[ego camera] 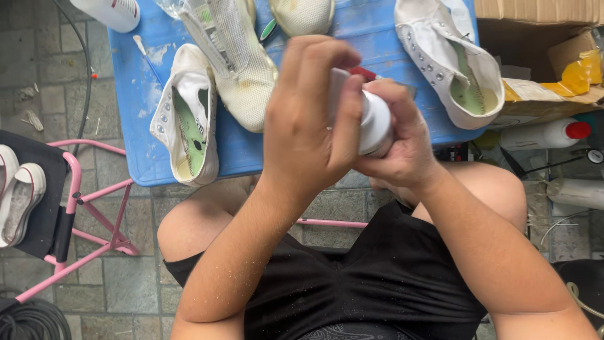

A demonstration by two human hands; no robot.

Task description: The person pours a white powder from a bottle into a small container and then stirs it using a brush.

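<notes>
White plastic bottle [375, 123] sits between both our hands, held above the near edge of the blue table [135, 107].

Head view:
- Left hand [308, 119] is clenched over the bottle's top end, fingers wrapped around it. Cap or nozzle is hidden under the palm, so we can't tell if it's on or off.
- Right hand [402, 148] grasps the bottle body from below and the side, thumb across it.
- Something small and red [363, 73] shows just behind the bottle; can't tell what it is.
- On the table: a white canvas sneaker [185, 123] on the left, opening up, green insole showing; a mesh shoe [242, 69] just beside it, overlapping its edge; a second white sneaker [450, 63] on the right, well apart from the first.
- Pink folding chair [94, 208] to the left with another pair of sneakers [19, 192] on its seat. Red-capped bottle [544, 133] lies on the right, off the table.

Our read: we're at the bottle-top step, gripping or twisting the top end. Next move calls for a firm right-hand hold on the body while the left works the top, keeping the bottle level so nothing spills on our lap.
</notes>
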